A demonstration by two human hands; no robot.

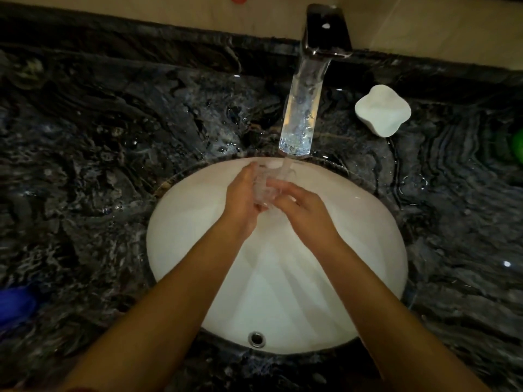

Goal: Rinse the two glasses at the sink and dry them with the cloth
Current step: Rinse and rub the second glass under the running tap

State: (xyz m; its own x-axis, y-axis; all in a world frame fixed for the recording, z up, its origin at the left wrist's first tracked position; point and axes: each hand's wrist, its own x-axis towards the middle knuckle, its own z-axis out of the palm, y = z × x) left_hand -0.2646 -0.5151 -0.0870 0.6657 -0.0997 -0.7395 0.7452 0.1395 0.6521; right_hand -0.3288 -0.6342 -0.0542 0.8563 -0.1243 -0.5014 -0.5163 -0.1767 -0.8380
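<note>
A clear drinking glass is held over the white oval sink, right under the water that runs from the glass-spouted tap. My left hand wraps the glass from the left side. My right hand grips it from the right, fingers against its wall. The glass is blurred by the water and hard to make out. I cannot see a second glass. A blue thing lies at the left edge of the counter; whether it is the cloth I cannot tell.
Dark veined marble counter surrounds the basin and is wet near the tap. A white soap dish stands right of the tap. Something green shows at the right edge. The overflow hole is in the basin's near wall.
</note>
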